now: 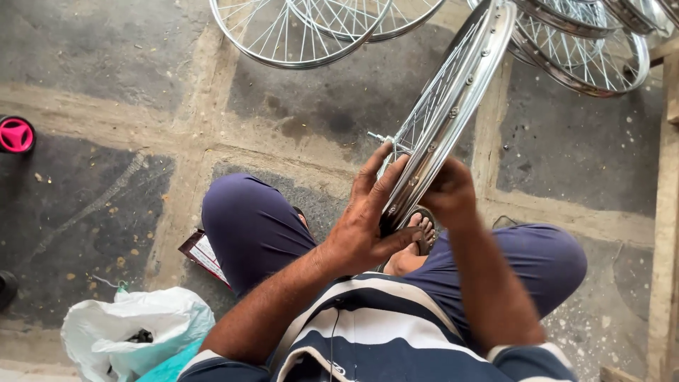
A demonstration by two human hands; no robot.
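A person sits on the concrete floor (339, 106) with a spoked bicycle wheel rim (453, 106) standing on edge between the knees, its lower edge down by a sandalled foot (421, 237). The left hand (368, 219) clasps the near side of the rim, fingers (378, 180) spread along the metal. The right hand (447, 191) grips the rim's far side with fingers curled shut around it. More bare rims (304, 35) lie at the floor's far edge. A white plastic bag (134, 332) sits at the near left corner, a pink wheel (15, 134) at the left edge
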